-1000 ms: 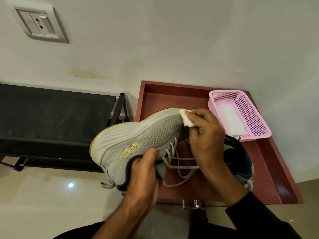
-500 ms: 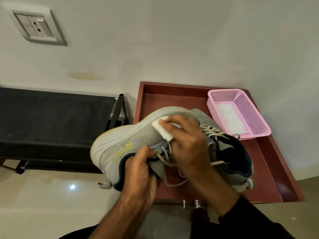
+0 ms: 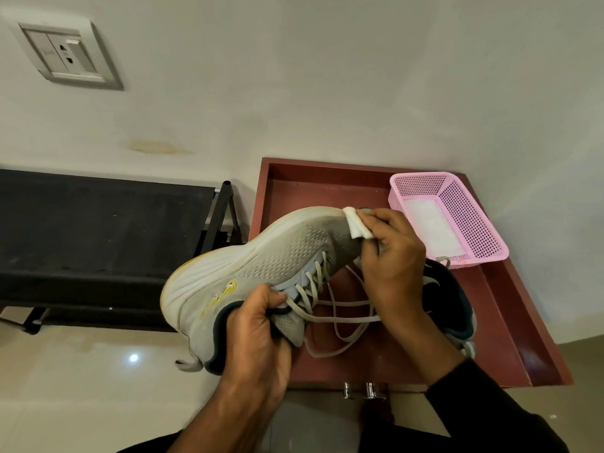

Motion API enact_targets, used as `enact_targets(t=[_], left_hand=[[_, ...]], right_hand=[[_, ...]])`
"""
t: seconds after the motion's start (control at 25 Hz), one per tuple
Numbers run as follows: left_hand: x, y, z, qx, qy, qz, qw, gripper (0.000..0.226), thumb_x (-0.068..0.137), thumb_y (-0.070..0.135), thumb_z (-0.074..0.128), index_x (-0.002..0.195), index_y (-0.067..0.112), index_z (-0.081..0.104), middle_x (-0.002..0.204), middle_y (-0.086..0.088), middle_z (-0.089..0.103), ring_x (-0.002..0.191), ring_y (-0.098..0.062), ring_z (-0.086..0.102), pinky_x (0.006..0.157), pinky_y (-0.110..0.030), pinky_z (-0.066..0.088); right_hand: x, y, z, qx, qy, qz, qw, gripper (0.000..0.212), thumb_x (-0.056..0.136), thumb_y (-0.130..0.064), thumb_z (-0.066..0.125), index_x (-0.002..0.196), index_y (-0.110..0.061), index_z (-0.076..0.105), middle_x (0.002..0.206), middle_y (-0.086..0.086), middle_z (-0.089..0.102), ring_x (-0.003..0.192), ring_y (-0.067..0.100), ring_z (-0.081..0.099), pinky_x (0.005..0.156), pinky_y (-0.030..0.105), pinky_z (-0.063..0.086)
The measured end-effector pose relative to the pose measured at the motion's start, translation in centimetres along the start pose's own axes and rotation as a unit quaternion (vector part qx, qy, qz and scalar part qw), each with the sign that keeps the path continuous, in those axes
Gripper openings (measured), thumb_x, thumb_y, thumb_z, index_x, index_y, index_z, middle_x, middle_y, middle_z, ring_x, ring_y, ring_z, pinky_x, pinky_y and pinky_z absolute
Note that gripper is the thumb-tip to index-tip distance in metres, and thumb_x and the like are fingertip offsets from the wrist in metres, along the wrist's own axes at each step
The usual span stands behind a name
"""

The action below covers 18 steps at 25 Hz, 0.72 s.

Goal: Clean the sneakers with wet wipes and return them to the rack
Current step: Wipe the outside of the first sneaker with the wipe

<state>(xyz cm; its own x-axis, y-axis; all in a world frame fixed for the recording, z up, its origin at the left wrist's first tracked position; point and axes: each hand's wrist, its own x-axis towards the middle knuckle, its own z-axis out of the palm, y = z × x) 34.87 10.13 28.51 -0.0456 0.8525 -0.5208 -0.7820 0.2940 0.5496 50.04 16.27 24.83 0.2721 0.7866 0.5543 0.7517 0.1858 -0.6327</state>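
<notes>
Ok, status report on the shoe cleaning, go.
Left hand grips sneaker at collar. Right hand presses wipe on toe. Second sneaker waits on table. Nothing blocking.

Left hand (image 3: 258, 335) at lower centre of the frame, forearm bare and rising from the bottom edge, fingers curled in a tight grip around the collar of the grey sneaker (image 3: 261, 266), thumb on top. Right hand (image 3: 392, 256) at centre right, back of the hand toward the camera, fingertips pinching a folded white wipe (image 3: 358, 223) against the sneaker's toe. Right forearm slanting down to the lower right, covered by a dark sleeve (image 3: 483, 407) from the wrist.
</notes>
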Motion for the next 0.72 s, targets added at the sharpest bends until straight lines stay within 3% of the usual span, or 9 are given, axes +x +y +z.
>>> enact_targets(t=[0.12,0.2,0.28,0.36,0.48,0.52,0.6,0.68,0.72], left_hand=[[0.0,0.1,0.1,0.001,0.006,-0.013,1.000,0.022,0.064,-0.002,0.045,0.080,-0.001,0.059,0.098,-0.019,0.055,0.094,-0.035,0.054,0.090,-0.045,0.044],[0.0,0.2,0.1,-0.006,-0.006,-0.011,1.000,0.030,0.073,-0.006,0.039,0.066,0.002,0.067,0.086,-0.018,0.065,0.088,-0.034,0.061,0.090,-0.043,0.047],[0.0,0.4,0.1,-0.018,-0.001,0.000,1.000,0.051,0.082,-0.008,0.033,0.048,0.009,0.067,0.070,-0.012,0.069,0.083,-0.033,0.065,0.091,-0.043,0.049],[-0.2,0.5,0.2,-0.020,0.005,-0.002,1.000,0.052,0.082,-0.007,0.033,0.045,0.010,0.064,0.066,-0.011,0.067,0.082,-0.033,0.064,0.089,-0.043,0.050],[0.2,0.2,-0.1,-0.018,-0.008,-0.022,1.000,0.022,0.071,-0.003,0.041,0.073,0.000,0.064,0.084,-0.018,0.064,0.087,-0.034,0.059,0.088,-0.042,0.048],[0.4,0.3,-0.2,-0.016,-0.013,-0.025,0.999,0.027,0.067,0.000,0.044,0.088,-0.001,0.061,0.095,-0.021,0.061,0.093,-0.035,0.058,0.091,-0.043,0.047],[0.8,0.4,-0.6,-0.024,-0.012,-0.027,0.999,0.043,0.065,0.003,0.046,0.108,0.003,0.054,0.107,-0.021,0.057,0.102,-0.037,0.056,0.097,-0.046,0.047],[0.8,0.5,-0.6,-0.030,-0.012,-0.026,0.999,0.042,0.065,0.002,0.045,0.106,0.003,0.054,0.105,-0.021,0.057,0.099,-0.037,0.057,0.093,-0.045,0.049],[0.7,0.6,-0.5,-0.030,-0.017,-0.025,0.999,0.037,0.065,0.002,0.045,0.100,0.003,0.055,0.103,-0.021,0.057,0.096,-0.036,0.058,0.090,-0.043,0.050]], right_hand=[[-1.5,-2.2,0.3,0.001,-0.036,-0.090,0.995,0.034,0.089,-0.002,0.053,0.117,-0.003,0.072,0.110,0.008,0.066,0.104,0.022,0.061,0.091,0.029,0.053],[-1.5,-2.2,0.5,-0.006,-0.059,-0.126,0.990,0.037,0.088,-0.004,0.048,0.117,-0.003,0.072,0.110,0.009,0.066,0.104,0.022,0.061,0.091,0.029,0.052],[-0.2,-0.4,0.2,-0.018,-0.018,-0.053,0.998,0.033,0.088,0.000,0.053,0.114,-0.002,0.072,0.106,0.009,0.066,0.099,0.024,0.062,0.085,0.038,0.055],[-0.1,0.1,0.1,-0.017,0.001,-0.004,1.000,0.030,0.088,0.004,0.059,0.114,-0.002,0.072,0.106,0.009,0.067,0.098,0.024,0.062,0.083,0.040,0.056],[-2.1,-3.0,0.7,-0.008,-0.052,-0.125,0.991,0.035,0.088,0.002,0.053,0.117,-0.002,0.071,0.112,0.010,0.066,0.107,0.023,0.060,0.094,0.028,0.052],[-2.2,-3.1,0.8,-0.004,-0.070,-0.164,0.984,0.037,0.087,0.002,0.050,0.117,-0.002,0.071,0.113,0.011,0.066,0.108,0.023,0.060,0.095,0.028,0.051],[-1.2,-1.7,0.6,-0.004,-0.053,-0.128,0.990,0.040,0.084,0.008,0.051,0.117,-0.002,0.071,0.113,0.010,0.066,0.106,0.026,0.061,0.091,0.035,0.054],[-0.8,-0.9,0.4,-0.001,-0.029,-0.048,0.998,0.041,0.082,0.013,0.056,0.117,-0.003,0.071,0.112,0.009,0.066,0.105,0.025,0.062,0.087,0.040,0.056],[-1.1,-1.3,0.5,0.008,-0.037,-0.051,0.998,0.040,0.082,0.012,0.058,0.117,-0.004,0.071,0.112,0.008,0.067,0.105,0.024,0.062,0.087,0.038,0.056]])
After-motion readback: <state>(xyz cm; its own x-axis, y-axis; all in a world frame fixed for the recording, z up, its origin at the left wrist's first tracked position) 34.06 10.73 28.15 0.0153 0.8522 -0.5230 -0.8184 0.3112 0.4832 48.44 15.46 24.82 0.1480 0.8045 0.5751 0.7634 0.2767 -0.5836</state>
